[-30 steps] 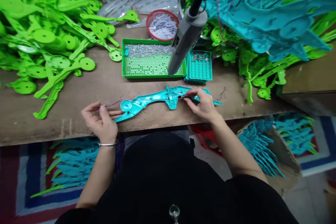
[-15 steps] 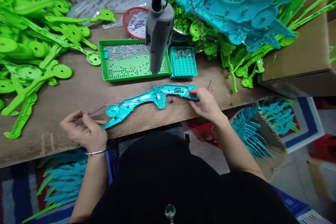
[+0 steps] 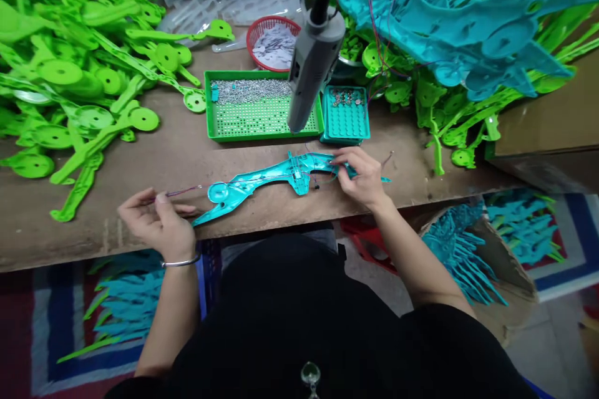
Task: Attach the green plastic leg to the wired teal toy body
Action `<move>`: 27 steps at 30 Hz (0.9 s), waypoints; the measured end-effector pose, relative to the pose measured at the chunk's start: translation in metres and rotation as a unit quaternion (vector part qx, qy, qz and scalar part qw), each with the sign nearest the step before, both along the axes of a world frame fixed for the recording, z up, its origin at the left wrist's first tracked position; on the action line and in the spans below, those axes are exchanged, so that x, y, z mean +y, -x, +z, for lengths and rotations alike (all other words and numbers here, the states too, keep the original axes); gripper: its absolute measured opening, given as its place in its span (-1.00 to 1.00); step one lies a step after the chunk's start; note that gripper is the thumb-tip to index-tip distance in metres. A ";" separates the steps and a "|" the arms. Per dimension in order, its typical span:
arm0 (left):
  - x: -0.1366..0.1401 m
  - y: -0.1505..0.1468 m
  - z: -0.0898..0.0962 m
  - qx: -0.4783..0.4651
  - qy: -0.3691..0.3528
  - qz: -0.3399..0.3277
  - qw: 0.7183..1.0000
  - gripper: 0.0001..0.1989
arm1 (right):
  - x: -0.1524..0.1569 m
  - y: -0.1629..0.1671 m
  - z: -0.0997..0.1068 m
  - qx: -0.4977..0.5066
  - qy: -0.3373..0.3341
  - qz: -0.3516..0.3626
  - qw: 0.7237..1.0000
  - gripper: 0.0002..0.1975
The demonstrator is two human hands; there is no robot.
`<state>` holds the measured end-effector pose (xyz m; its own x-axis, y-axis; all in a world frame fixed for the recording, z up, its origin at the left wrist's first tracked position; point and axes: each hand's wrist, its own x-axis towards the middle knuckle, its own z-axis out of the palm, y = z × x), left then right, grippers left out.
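Note:
A teal plastic shell (image 3: 276,176), long and curved like half of a toy bow, lies on the bench with its hollow side up. Thin wires run along it, with a small dark piece (image 3: 317,186) hanging at its near edge. Beyond the shell's left end, my left hand (image 3: 159,221) pinches the red and purple wires (image 3: 185,191) between thumb and finger. My right hand (image 3: 360,176) is closed on the shell's right part, thumb and fingertips at its channel; whether a wire is also between them is hidden.
Behind the shell stand a green tray (image 3: 253,121) of screws, a teal tray (image 3: 346,128) of small metal parts and a red basket (image 3: 262,28). A grey electric screwdriver (image 3: 311,68) hangs above. Green parts (image 3: 93,75) heap left; large teal shells (image 3: 468,25) lie right.
My right hand has shifted left along the shell, from its end to further inward. My left hand still pinches the wires, which now show more length. The whole view has swung slightly.

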<state>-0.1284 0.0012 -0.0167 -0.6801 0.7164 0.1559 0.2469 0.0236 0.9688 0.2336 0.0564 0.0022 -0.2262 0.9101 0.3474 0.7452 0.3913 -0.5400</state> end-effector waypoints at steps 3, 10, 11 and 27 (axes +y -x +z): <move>0.002 0.012 0.001 -0.029 -0.037 0.053 0.997 -0.81 | -0.001 0.000 -0.006 -0.003 0.019 0.002 1.000 -0.72; 0.005 0.006 -0.006 -0.114 -0.025 0.027 0.993 -0.72 | -0.011 0.013 0.017 -0.045 -0.059 0.012 0.997 -0.67; 0.005 0.004 -0.006 -0.124 -0.027 0.025 0.992 -0.70 | -0.010 0.018 0.021 -0.072 -0.043 0.042 0.996 -0.71; -0.006 -0.013 -0.003 -0.208 0.020 -0.064 0.976 -0.72 | 0.005 0.027 0.001 -0.115 -0.067 0.058 0.989 -0.91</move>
<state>-0.1152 -0.0047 -0.0199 -0.5837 0.7990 -0.1448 -0.1643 0.0584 0.9847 0.2064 0.0615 0.0029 -0.4127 0.8226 0.3911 0.7882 0.5378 -0.2993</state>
